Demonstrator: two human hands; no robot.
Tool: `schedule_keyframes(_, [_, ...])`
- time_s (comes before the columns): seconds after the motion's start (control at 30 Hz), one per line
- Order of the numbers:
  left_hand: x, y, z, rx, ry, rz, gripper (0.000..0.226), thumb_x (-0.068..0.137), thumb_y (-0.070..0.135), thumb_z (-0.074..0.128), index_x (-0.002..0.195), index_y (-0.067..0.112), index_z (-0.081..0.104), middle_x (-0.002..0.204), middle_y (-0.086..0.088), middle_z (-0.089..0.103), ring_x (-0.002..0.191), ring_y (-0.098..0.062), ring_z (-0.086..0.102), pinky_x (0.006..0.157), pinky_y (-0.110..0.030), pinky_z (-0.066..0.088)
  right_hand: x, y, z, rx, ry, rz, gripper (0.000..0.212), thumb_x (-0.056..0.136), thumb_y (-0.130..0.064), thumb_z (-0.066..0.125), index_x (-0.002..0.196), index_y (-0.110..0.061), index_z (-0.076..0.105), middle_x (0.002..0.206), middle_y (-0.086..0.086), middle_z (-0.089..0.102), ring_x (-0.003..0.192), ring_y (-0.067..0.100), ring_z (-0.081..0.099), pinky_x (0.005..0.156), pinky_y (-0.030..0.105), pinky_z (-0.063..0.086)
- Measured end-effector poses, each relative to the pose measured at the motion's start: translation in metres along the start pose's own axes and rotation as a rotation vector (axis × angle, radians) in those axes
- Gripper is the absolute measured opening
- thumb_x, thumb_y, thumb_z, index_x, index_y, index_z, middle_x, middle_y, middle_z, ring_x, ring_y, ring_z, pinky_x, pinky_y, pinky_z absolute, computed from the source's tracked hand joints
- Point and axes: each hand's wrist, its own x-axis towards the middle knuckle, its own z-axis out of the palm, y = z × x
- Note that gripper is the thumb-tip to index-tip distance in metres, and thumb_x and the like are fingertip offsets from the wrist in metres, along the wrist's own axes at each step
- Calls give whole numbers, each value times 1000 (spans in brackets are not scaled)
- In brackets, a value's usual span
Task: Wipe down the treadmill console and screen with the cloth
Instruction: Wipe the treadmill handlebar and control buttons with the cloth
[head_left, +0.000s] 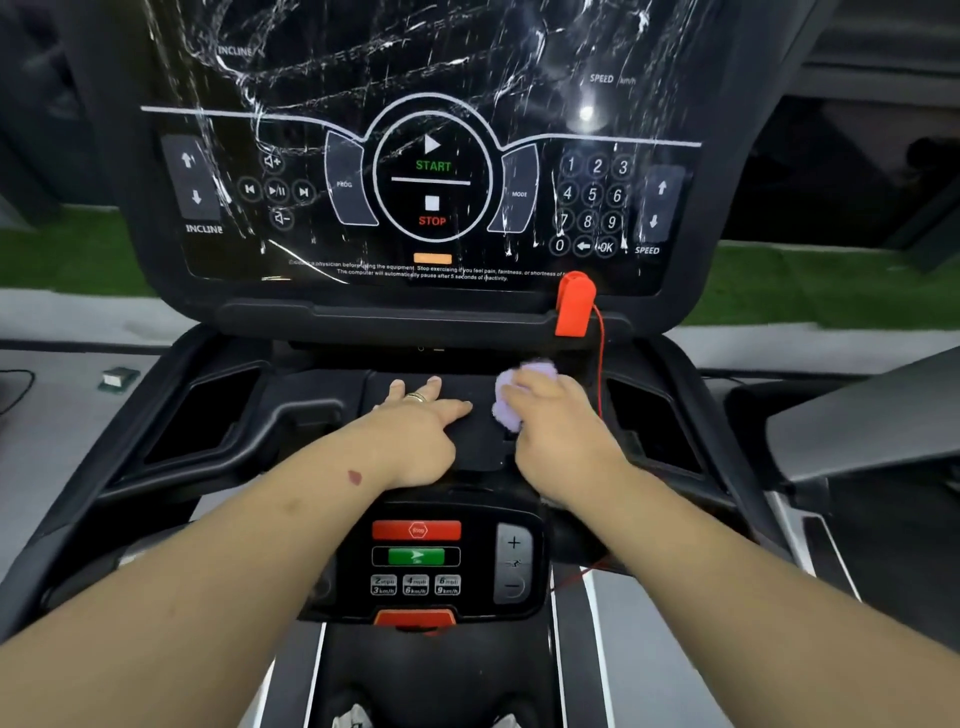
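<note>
Green turf (831, 291) beyond (small box (120, 378) left).

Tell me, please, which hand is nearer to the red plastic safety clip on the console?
The right hand, holding the lilac cloth just below the red plastic safety clip; the left hand lies further left.

The treadmill console (322, 415) was seen as a black moulded tray with recessed pockets at either side and a flat central panel. Above it the screen (431, 130) stood tilted back, glossy black, covered by a wrinkled clear film streaked with wet trails, and printed with START, STOP, a number pad and INCLINE and SPEED arrows. The cloth (511, 402), small, lilac and bunched, was pressed onto the right part of the central panel, largely covered from the right.
</note>
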Motion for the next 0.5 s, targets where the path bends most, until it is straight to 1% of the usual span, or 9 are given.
schedule_keyframes(0.07, [-2, 0, 0, -3, -1, 0, 82, 91, 4, 39, 156, 50, 19, 170, 11, -9, 155, -32, -13, 125, -53, 14, -2, 17, -6, 37, 1, -37, 27, 67, -8, 37, 83, -25, 51, 114, -11, 56, 95, 32, 51, 79, 34, 43])
schedule_keyframes(0.13, [-1, 1, 0, -17, 0, -16, 84, 91, 3, 39, 156, 52, 19, 169, 12, -10, 155, -33, -13, 124, -53, 16, -12, 31, -20, 7, -2, 52, 17, 67, -10, 40, 73, -24, 47, 104, -10, 53, 91, 29, 52, 75, 29, 34])
schedule_keyframes(0.17, [0, 1, 1, -22, 3, -24, 84, 90, 3, 39, 155, 52, 19, 169, 12, -10, 156, -33, -12, 124, -53, 17, -15, 32, -25, -14, -7, 101, 17, 70, -8, 42, 71, -24, 44, 101, -11, 48, 95, 26, 50, 76, 27, 30])
schedule_keyframes(0.2, [2, 1, 2, -22, 4, -29, 85, 90, 3, 39, 155, 53, 19, 169, 13, -10, 156, -33, -12, 124, -53, 17, -18, 26, -28, -52, -19, 130, 21, 75, -5, 45, 73, -26, 46, 104, -11, 45, 105, 25, 48, 79, 25, 28])
schedule_keyframes(0.27, [3, 1, 3, -12, 6, -31, 86, 88, 3, 38, 155, 54, 19, 169, 13, -10, 156, -34, -12, 123, -54, 19, -10, 5, -26, -136, -50, 146, 26, 87, -2, 49, 96, -24, 61, 122, -4, 46, 128, 26, 39, 97, 27, 30])
schedule_keyframes(0.3, [2, 1, 3, -11, 7, -27, 86, 88, 3, 38, 155, 54, 19, 169, 13, -10, 155, -34, -12, 123, -53, 19, -4, -6, -25, -113, -51, 148, 28, 89, -3, 50, 107, -20, 63, 130, -2, 46, 131, 29, 36, 103, 29, 30])
schedule_keyframes(0.37, [0, 1, 3, -15, 11, -13, 83, 90, 5, 38, 155, 53, 19, 169, 12, -9, 155, -33, -13, 124, -53, 16, 3, -15, -21, -20, -52, 52, 27, 85, -4, 47, 102, -23, 57, 129, -3, 48, 115, 31, 40, 94, 29, 36])
schedule_keyframes(0.47, [-1, 0, 2, -17, 19, 1, 81, 92, 6, 39, 156, 51, 20, 170, 11, -8, 155, -32, -14, 125, -52, 13, 0, 15, -17, 47, -82, 29, 20, 69, -11, 37, 76, -30, 39, 107, -4, 52, 98, 34, 51, 85, 37, 48])
schedule_keyframes(0.5, [-1, 0, 3, -19, 21, -1, 81, 92, 6, 39, 156, 52, 20, 170, 12, -8, 155, -33, -13, 125, -52, 14, -9, 24, -21, 40, -76, 55, 17, 68, -11, 38, 72, -28, 36, 101, -3, 50, 97, 34, 54, 83, 29, 46])
